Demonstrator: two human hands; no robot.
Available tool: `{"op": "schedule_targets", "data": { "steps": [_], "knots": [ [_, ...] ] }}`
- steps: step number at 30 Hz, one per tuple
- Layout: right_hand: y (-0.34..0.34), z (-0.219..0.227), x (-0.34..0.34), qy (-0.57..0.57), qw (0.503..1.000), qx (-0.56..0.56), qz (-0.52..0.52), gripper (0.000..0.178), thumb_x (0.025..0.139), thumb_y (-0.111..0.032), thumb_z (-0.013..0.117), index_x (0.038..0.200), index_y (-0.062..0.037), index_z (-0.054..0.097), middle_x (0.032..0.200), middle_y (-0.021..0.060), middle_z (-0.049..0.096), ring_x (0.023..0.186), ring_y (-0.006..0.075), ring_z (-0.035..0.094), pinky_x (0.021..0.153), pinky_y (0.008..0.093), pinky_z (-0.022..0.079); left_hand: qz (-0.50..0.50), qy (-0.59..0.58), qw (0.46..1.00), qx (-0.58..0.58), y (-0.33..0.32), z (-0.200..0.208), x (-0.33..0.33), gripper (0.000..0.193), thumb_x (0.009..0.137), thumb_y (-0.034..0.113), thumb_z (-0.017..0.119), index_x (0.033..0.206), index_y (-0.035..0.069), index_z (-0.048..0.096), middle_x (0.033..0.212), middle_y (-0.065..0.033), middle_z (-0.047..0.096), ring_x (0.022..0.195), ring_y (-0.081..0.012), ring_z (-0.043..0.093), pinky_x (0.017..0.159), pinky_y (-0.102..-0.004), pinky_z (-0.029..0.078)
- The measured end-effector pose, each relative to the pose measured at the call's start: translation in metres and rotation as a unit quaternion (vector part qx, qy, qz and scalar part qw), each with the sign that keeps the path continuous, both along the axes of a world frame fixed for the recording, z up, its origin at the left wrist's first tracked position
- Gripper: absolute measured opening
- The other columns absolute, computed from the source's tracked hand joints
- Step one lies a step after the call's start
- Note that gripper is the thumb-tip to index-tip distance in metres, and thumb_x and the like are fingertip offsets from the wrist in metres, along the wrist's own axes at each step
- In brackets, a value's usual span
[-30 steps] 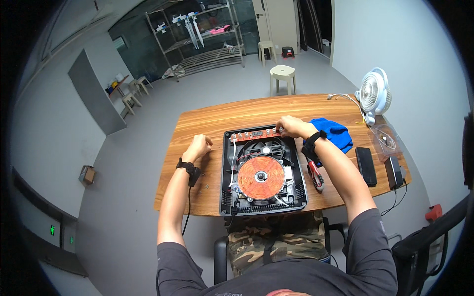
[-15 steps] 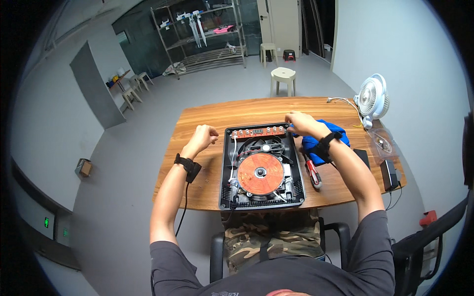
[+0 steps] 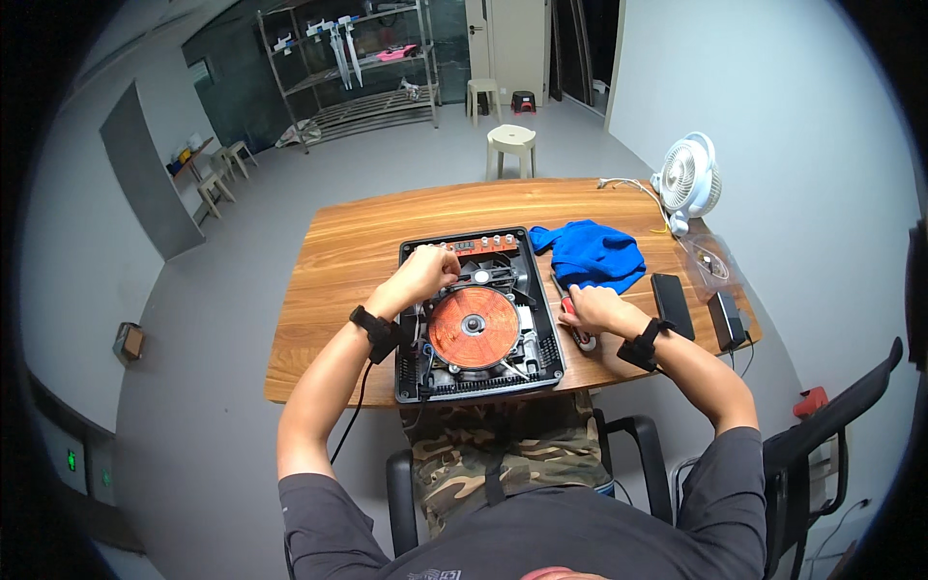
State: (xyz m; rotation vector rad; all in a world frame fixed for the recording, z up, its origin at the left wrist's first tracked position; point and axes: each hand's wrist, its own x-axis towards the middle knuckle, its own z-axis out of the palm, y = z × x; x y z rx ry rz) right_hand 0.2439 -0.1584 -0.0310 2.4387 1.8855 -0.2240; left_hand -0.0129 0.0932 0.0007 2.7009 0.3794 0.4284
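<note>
An opened induction cooker (image 3: 548,348) lies on the wooden table in front of me. Its round copper coil (image 3: 474,329) shows in the middle, and an orange circuit board (image 3: 498,246) runs along the far end. Over the cooker's far left part, my left hand (image 3: 425,275) is closed with bent fingers near the board; whatever is at the fingertips is hidden. Just right of the housing, my right hand (image 3: 597,309) grips a red and grey screwdriver (image 3: 584,339) around its handle, with the shaft pointing away from me.
A crumpled blue cloth (image 3: 597,256) lies beyond my right hand. To its right are a black phone-like slab (image 3: 673,305), a black power adapter (image 3: 726,321), a clear plastic bag (image 3: 709,263) and a white fan (image 3: 688,176). A stool (image 3: 511,140) stands past the table.
My left hand has moved right, from beside the cooker to over its far left part. My right hand has come back from the board's right end to the screwdriver. The view has shifted.
</note>
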Motion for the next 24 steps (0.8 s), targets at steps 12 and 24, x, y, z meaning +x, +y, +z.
{"op": "schedule_targets", "data": {
  "steps": [12, 24],
  "knots": [
    [-0.007, 0.004, 0.019, 0.101, 0.982, 0.156, -0.032, 0.033, 0.09, -0.029, 0.063, 0.106, -0.0006, 0.057, 0.094, 0.0286, 0.068, 0.089, 0.0473, 0.066, 0.076, 0.0519, 0.053, 0.004, -0.037, 0.999, -0.027, 0.003, 0.002, -0.018, 0.012, 0.087, 0.007, 0.072, 0.093, -0.003, 0.074, 0.076, -0.0166, 0.07, 0.068, -0.0202, 0.07, 0.064, -0.0326, 0.054],
    [0.022, 0.041, -0.034, 0.14, 0.941, 0.243, 0.188, 0.031, 0.093, -0.022, 0.066, 0.119, -0.008, 0.058, 0.105, 0.0145, 0.063, 0.088, 0.0356, 0.066, 0.075, 0.0426, 0.056, 0.04, -0.103, 0.985, -0.131, -0.019, 0.018, -0.016, 0.016, 0.09, 0.006, 0.071, 0.103, -0.003, 0.074, 0.092, -0.0121, 0.076, 0.085, -0.0159, 0.073, 0.078, -0.0294, 0.059]
  ]
}}
